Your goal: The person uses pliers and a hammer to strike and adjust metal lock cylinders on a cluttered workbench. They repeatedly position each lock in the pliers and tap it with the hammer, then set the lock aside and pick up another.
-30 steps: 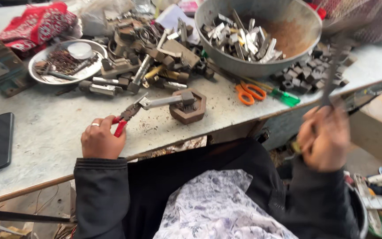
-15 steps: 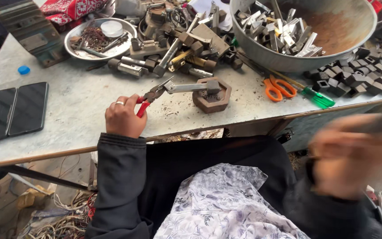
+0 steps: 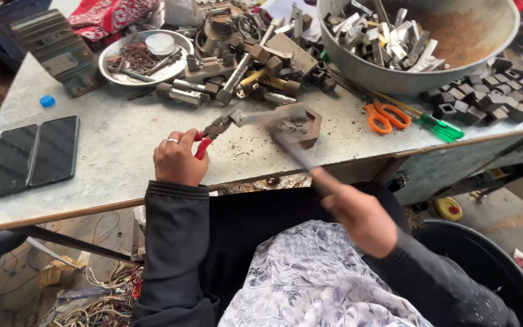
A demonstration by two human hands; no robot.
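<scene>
Head view: left hand [image 3: 178, 160] has its fingers wrapped around red-handled pliers [image 3: 213, 131], which pinch one metal piece [image 3: 260, 115] over the hexagonal block [image 3: 301, 125]. Right hand [image 3: 358, 216] has its fingers closed on a blurred rod-like tool [image 3: 290, 151] pointing at that block. The step seems to be striking the held piece; the next move needs a steady grip. Left of the block lie two dark phones [image 3: 32, 154]; right of it, one pair of orange scissors [image 3: 385, 116] on the worktop [image 3: 110, 157].
</scene>
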